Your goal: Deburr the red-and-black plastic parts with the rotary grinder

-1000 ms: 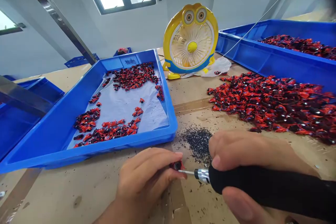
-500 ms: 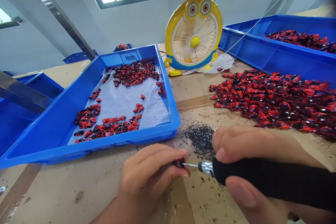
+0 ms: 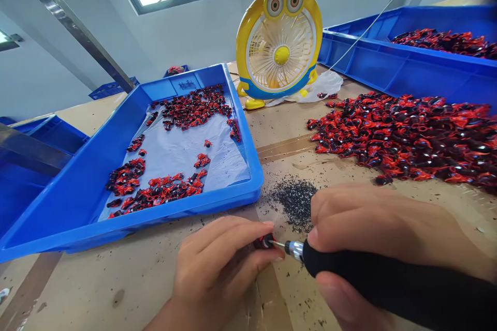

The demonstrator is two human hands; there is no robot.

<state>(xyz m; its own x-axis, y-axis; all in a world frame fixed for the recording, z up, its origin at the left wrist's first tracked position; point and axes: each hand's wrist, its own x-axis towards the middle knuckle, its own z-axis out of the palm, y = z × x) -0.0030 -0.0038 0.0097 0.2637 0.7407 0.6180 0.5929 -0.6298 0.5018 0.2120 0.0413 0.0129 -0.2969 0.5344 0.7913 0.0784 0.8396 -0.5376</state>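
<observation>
In the lower middle of the head view, my left hand (image 3: pixel 217 264) pinches a small black and red part (image 3: pixel 264 241) between thumb and fingers. My right hand (image 3: pixel 373 232) grips a rotary tool (image 3: pixel 349 269) with a thick black handle, a silver collar and a thin metal bit. The bit points left and its tip meets the end of the pinched part. How deep the tip sits cannot be made out. Below and around my hands, black shavings (image 3: pixel 297 199) lie heaped and scattered on the brown table covering (image 3: pixel 155 264).
To the left stands a blue tray (image 3: pixel 254 181) with a white liner and clusters of red and black parts. A large pile of such parts (image 3: pixel 404 139) lies at right, before another blue tray (image 3: pixel 388 70). A yellow fan (image 3: pixel 281 55) stands at the back.
My right hand and the rotary tool have shifted slightly left, and less of the bit shows outside the part. The tool slants more steeply. The whole view has shifted a little.
</observation>
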